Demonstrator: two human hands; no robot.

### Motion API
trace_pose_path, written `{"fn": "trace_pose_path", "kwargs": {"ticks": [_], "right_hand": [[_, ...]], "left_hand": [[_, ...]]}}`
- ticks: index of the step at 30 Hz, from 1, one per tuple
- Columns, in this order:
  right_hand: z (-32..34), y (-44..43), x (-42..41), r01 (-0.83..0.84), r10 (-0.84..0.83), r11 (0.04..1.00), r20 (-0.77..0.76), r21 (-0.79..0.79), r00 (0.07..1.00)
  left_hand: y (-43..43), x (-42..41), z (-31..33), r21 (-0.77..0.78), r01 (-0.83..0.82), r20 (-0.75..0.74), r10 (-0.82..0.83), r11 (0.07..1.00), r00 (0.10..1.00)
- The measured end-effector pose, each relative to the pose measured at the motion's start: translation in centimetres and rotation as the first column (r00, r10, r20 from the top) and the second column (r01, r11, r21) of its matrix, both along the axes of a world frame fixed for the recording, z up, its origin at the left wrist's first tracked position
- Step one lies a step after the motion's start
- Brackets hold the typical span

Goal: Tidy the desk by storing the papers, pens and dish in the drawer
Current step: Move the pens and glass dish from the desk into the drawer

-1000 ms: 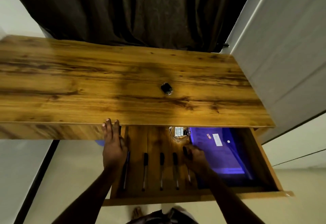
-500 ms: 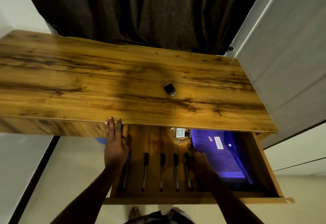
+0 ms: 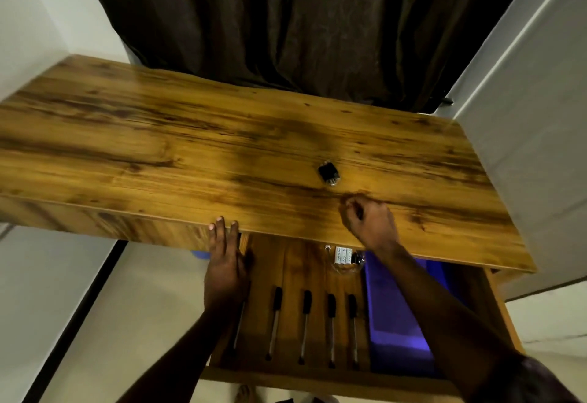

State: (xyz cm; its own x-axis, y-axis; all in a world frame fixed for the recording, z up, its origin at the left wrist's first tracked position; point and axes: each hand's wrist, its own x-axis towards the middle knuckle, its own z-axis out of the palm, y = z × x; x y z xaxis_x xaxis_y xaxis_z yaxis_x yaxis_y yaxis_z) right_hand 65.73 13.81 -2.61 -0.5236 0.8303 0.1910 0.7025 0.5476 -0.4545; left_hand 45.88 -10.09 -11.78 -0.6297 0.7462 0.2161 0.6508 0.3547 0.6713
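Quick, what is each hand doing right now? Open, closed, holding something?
Left hand: open, flat against the drawer's left edge, holding nothing.
Right hand: fingers curled above the desk; whether it holds anything cannot be told.

I see a honey-brown desk (image 3: pixel 158 148) streaked with dark grain, a small black clip (image 3: pixel 328 172), black-capped pens (image 3: pixel 303 323), a glowing purple folder (image 3: pixel 394 323), a dark brown curtain (image 3: pixel 286 21), and white walls (image 3: pixel 524 116).

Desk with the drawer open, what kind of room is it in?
Probably a home study corner or bedroom: a wooden desk stands against a dark curtain, and its drawer holds pens.
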Motion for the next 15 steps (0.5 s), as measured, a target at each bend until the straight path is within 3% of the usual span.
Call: {"fn": "trace_pose_path", "kwargs": {"ticks": [3, 5, 9, 12, 15], "right_hand": [[0.5, 2.8, -3.4, -0.099, 0.1, 0.995, 0.061, -0.03, 0.993], [0.5, 4.9, -5.4, -0.151, 0.154, 0.988, 0.187, -0.032, 0.97], [1.5, 8.2, -8.5, -0.35, 0.315, 0.934, 0.621, -0.068, 0.718], [2.2, 9.1, -9.7, -0.399, 0.383, 0.905, 0.691, -0.148, 0.614], [2.5, 9.3, -10.0, -0.437, 0.385, 0.89, 0.732, -0.132, 0.563]], "left_hand": [[0.0, -0.2, -0.3, 0.002, 0.012, -0.007, -0.012, 1.0, 1.0], [0.1, -0.3, -0.4, 0.006, 0.012, -0.007, -0.012, 1.0, 1.0], [0.2, 0.1, 0.3, 0.03, -0.011, -0.009, 0.012, 0.999, 1.0], [0.2, 0.1, 0.4, 0.022, -0.02, -0.022, 0.02, 1.0, 1.0], [0.3, 0.0, 0.2, 0.005, -0.029, -0.018, 0.03, 1.0, 0.999]]}}
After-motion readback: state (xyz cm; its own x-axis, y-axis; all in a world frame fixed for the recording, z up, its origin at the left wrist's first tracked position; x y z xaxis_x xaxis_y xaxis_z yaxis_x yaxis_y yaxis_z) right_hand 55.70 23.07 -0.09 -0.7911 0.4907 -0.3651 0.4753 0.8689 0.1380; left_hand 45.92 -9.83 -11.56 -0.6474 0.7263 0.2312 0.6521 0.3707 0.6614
